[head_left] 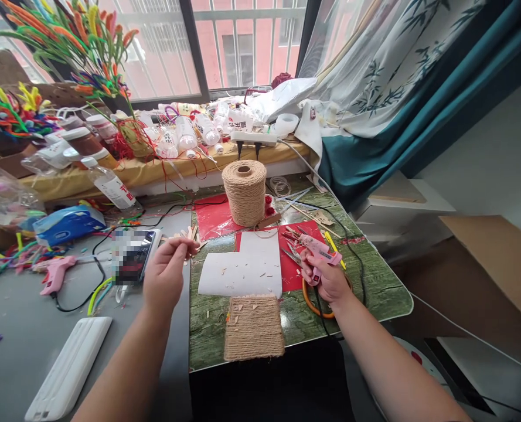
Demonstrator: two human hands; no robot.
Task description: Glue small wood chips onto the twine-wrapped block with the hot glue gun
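Observation:
My right hand (326,280) is wrapped round a pink hot glue gun (316,249), its nozzle pointing up and left. Under that hand lie scissors with orange handles (309,300). On the left, my left hand (166,266) is raised with thumb and fingers pinched together. Whatever sits in the pinch is too small to tell. Just beyond its fingertips are thin wooden sticks (193,233). Between the hands, a square wrapped in jute rope (255,331) lies at the table's front edge, with small wood chips on it. Behind it rests a white sheet (260,264) scattered with chips.
A large spool of jute twine (245,196) stands behind the sheet. Left are a phone (136,258), a second pink glue gun (57,274) and a white case (69,369). A yellow cutter (334,249) and black cable (360,269) lie right. Bottles crowd the sill.

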